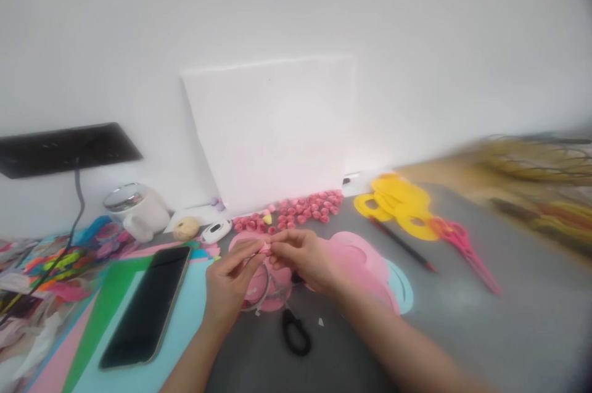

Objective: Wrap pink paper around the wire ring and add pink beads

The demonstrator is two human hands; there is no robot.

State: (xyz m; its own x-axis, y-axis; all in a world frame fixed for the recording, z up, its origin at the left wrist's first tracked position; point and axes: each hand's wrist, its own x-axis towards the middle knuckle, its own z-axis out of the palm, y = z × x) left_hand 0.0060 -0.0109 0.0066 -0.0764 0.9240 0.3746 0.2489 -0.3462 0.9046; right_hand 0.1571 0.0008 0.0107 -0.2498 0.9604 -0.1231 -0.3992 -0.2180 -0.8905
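Note:
Both hands meet above the middle of the dark mat, fingertips pinched on a small pink paper piece (265, 249). My left hand (229, 282) holds its left side, and my right hand (303, 255) holds its right side. Pink paper cutouts (356, 255) lie beneath and to the right of the hands. Just below the hands, black-handled scissors (296, 332) rest on the mat, partly hidden. Behind the hands is a group of small rolled pink paper flowers (296, 210).
A phone (148, 306) lies on coloured sheets (95, 319) at left, near a white mug (141, 214). At right are yellow cutouts (398, 198), a pencil (404, 245) and pink scissors (469, 251). A white board (277, 134) leans on the wall.

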